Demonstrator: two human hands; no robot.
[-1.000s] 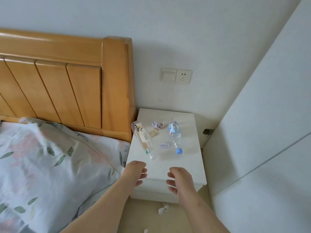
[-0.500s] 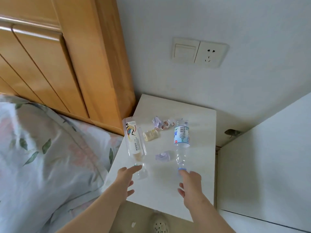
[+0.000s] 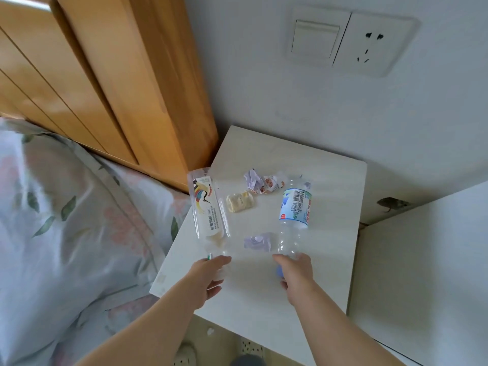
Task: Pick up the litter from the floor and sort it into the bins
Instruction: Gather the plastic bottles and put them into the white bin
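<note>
The person is working at the white desk [image 3: 330,260], taking two plastic bottles at once. The right hand [image 3: 295,273] is wrapping its fingers round the neck of the blue-labelled bottle [image 3: 294,210], which is lying on the desk's right half with its blue cap pointing to the desk's front edge. The left hand [image 3: 208,276] is reaching the neck of the white-labelled bottle [image 3: 206,207], which is lying along the desk's bed side. Its fingers are over the neck and its thumb under, though I cannot tell whether it is gripping yet. The hands are working apart, one per bottle. To do this well, each hand should probably be closing on the stiff neck rather than the thin, crushable body. Each should then be lifting straight up, so the bottles are not sweeping the lilac paper wad [image 3: 257,242] lying mid-desk between them, or the yellowish wrapper [image 3: 240,202], off the desk. A small white scrap [image 3: 210,331] is lying on the floor below the desk's front edge.
</note>
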